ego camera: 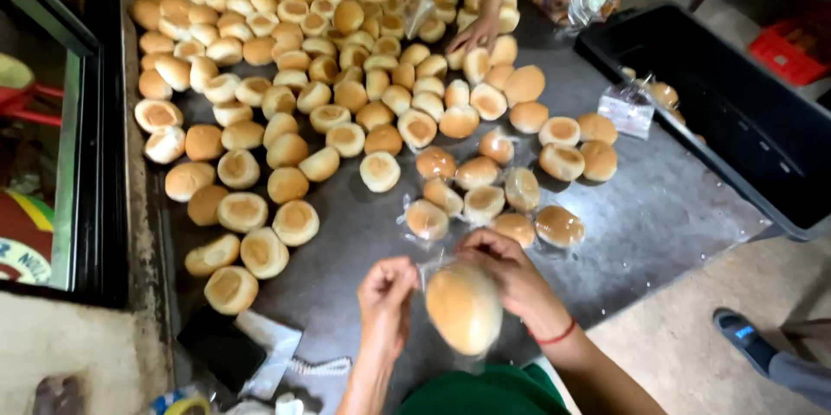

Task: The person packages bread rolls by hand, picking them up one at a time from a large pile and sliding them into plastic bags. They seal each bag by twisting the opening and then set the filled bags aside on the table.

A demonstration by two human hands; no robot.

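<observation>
My left hand (387, 294) and my right hand (506, 272) together pinch the top of a clear plastic bag that holds a round golden bun (464, 308), which hangs near my chest above the grey metal table (640, 225). Just beyond my hands lie several buns wrapped in clear bags (485, 200). A large spread of bare buns (286, 60) covers the far and left part of the table.
Another person's hand (474, 34) rests on buns at the far side, their other hand holding plastic bags. A black crate (744, 112) at the right holds bagged buns. A stack of clear bags (625, 109) lies by it. A foot shows at bottom right.
</observation>
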